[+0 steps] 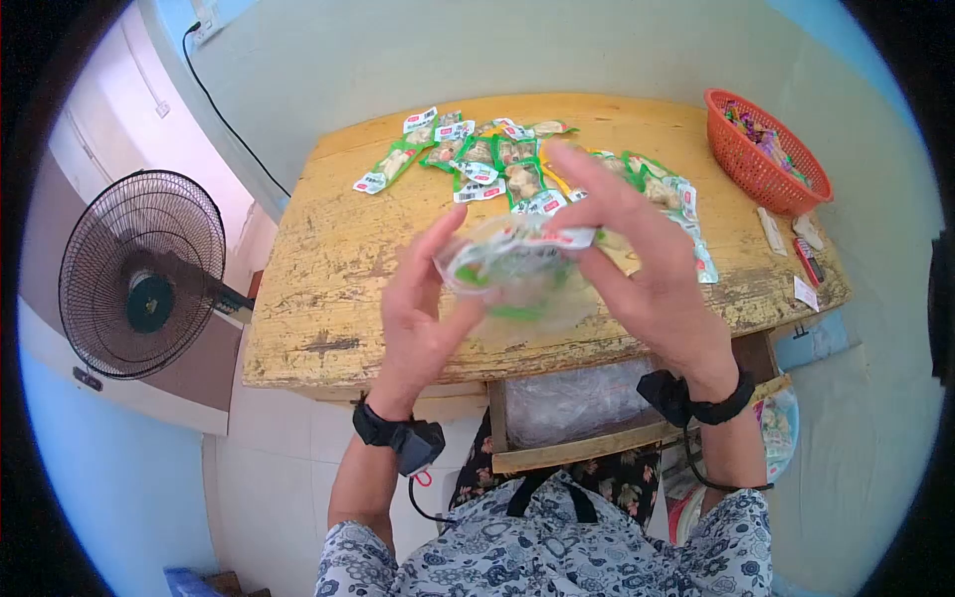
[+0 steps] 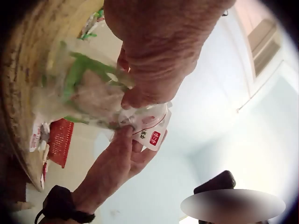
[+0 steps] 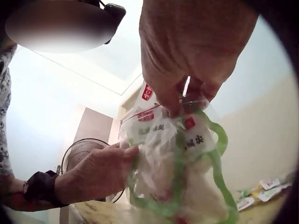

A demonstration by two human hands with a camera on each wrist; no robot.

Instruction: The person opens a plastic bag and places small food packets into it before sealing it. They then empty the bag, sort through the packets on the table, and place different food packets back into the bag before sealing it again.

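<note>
Packets (image 1: 517, 264) in clear bag (image 1: 559, 306) held up between both hands

In the head view, bag and packets are held, blurred, above the near part of the yellow table (image 1: 308, 269). The side of the bag is pinched by the left hand (image 1: 413, 318); the white packet ends are clamped between thumb and fingers of the right hand (image 1: 657, 269). Most room for moving is offered by bare wood on the left. Less is left on the right, by the red basket (image 1: 736, 159), and at the back, where loose packets (image 1: 522, 179) are spread. Below the front edge the drawer (image 1: 637, 435) is pulled out, and loose film could be caught on it.

In the left wrist view, a red-labelled end is seen in the right hand's pinch. That end is best held steadily, while the film is worked by the left hand without the contents being squeezed.

In the right wrist view, the ends are gathered at the top and green edges are seen through the film. The ends should be aligned and the film drawn smooth, so that no corner is snagged
</note>
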